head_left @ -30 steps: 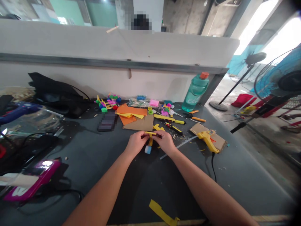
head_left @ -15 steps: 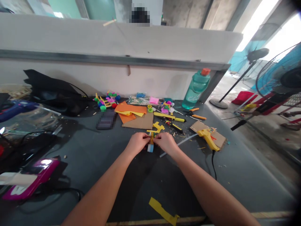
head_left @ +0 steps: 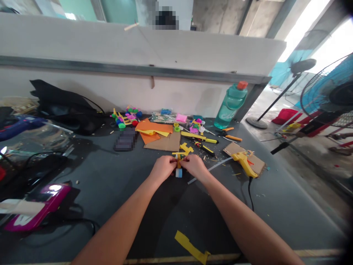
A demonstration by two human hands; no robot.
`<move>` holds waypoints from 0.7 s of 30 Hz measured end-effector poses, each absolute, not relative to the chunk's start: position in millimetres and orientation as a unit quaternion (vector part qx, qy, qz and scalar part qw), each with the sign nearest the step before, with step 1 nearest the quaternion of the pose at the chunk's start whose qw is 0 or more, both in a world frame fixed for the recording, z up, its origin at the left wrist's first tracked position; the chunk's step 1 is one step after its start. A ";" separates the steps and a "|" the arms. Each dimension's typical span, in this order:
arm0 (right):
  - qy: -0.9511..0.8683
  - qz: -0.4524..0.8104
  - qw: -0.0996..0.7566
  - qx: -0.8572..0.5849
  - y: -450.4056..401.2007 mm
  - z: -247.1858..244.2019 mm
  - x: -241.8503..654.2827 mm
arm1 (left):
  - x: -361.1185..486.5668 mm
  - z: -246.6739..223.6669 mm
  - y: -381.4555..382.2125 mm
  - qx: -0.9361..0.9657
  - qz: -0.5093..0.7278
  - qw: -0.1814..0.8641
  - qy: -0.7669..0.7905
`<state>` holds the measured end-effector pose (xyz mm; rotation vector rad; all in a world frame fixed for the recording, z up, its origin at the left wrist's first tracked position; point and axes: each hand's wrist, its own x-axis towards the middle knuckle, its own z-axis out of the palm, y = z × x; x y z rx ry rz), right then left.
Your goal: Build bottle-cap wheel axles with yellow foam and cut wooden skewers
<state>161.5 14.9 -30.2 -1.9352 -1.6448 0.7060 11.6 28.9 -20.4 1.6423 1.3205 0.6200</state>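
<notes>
Left hand (head_left: 164, 169) and right hand (head_left: 194, 164): fingers pinched nearly closed on the model (head_left: 179, 164), between them, mid-surface (head_left: 162, 232). Looks part-built: blue-white block (head_left: 178, 173) seems attached; joint hidden. Yellow cutout (head_left: 186, 148) just beyond and scrap (head_left: 191, 247) at near edge lie loose.

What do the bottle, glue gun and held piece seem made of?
Bottle: probably plastic, its teal body translucent and glossy. Glue gun: likely hard plastic, smooth and moulded. Held piece: perhaps paper or foam, matte yellow and blue-white; too small to tell.
</notes>
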 end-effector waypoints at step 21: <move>-0.583 0.273 0.245 -0.725 13.1 -22.6 158.1 | 14.9 -19.8 27.4 0.752 0.207 0.282 0.559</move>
